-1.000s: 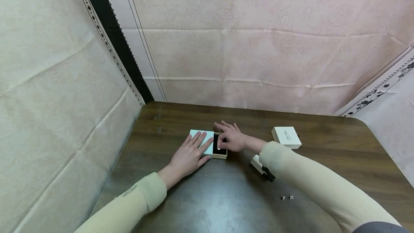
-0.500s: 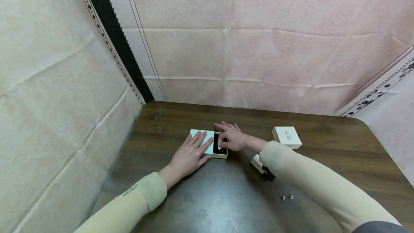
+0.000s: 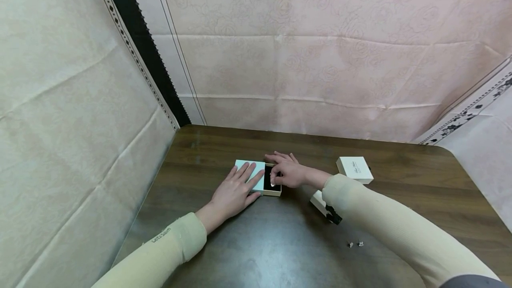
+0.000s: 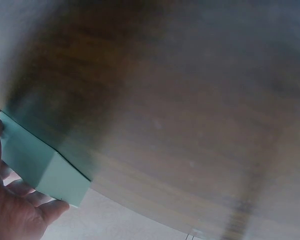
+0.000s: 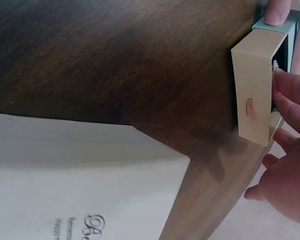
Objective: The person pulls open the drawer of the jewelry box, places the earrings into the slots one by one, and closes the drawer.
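Pale patterned cloth [image 3: 300,66] hangs behind a brown worktop [image 3: 224,252]; the left hand [image 3: 230,194] lies flat, fingers straight, on a mint sleeve [image 4: 32,155]; from its 3 o'clock side juts a cream drawer [image 5: 255,82]; there the right hand [image 3: 289,174] pinches a tiny shiny piece [image 5: 275,65]; seen from the drawer, a white lettered box [image 3: 355,170] sits at 3 o'clock, a second white box [image 3: 318,202] near 4; two small silvery bits [image 3: 361,244] lie farther out, also near 4.
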The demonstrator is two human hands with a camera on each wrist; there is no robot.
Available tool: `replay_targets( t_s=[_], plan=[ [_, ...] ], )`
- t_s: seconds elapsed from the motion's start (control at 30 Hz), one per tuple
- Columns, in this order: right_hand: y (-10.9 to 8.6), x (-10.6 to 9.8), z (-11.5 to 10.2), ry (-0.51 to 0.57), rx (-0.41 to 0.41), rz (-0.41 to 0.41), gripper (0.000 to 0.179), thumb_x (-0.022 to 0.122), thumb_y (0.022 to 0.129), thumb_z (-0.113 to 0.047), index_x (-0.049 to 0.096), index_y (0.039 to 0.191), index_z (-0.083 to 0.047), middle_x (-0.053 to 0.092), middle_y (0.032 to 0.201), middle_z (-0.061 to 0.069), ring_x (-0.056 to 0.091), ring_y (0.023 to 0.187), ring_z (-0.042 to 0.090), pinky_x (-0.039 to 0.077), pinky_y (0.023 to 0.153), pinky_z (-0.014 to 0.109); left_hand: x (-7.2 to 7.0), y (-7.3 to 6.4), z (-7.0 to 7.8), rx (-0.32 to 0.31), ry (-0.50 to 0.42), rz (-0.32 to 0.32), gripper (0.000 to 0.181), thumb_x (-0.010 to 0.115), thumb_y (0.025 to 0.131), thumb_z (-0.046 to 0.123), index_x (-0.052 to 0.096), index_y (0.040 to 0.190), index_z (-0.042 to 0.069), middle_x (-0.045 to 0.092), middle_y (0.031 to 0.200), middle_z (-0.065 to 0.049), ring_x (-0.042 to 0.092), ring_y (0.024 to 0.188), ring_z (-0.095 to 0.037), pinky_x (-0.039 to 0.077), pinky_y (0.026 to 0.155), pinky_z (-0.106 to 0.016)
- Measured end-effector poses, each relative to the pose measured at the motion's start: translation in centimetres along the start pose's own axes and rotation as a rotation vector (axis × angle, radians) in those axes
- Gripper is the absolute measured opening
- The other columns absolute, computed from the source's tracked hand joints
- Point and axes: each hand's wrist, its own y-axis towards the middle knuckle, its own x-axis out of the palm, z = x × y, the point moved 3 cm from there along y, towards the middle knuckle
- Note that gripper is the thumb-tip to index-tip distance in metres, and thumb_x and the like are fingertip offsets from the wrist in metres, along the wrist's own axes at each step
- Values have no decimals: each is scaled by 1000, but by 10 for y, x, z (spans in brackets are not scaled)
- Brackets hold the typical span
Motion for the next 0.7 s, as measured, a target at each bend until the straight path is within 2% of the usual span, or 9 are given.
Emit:
replay_targets(
  t_s=[0.27,0.7],
  plan=[
    [1,-1,1,-2,8,-41,22,63,106,-14,76,89,-18,28,174,19,8,163,48,1,122,78,1,0,0,-4,8,-17,65,58,110,49,44,165,18,44,167,-18,43,154,-35,38,122,-56],
    [0,-3,-2,-20,4,-13,21,63,106,-14,77,90,-16,31,172,21,12,162,48,4,123,78,0,1,0,-4,5,-4,66,59,109,50,45,165,18,45,166,-18,44,153,-36,39,122,-56]
  ],
)
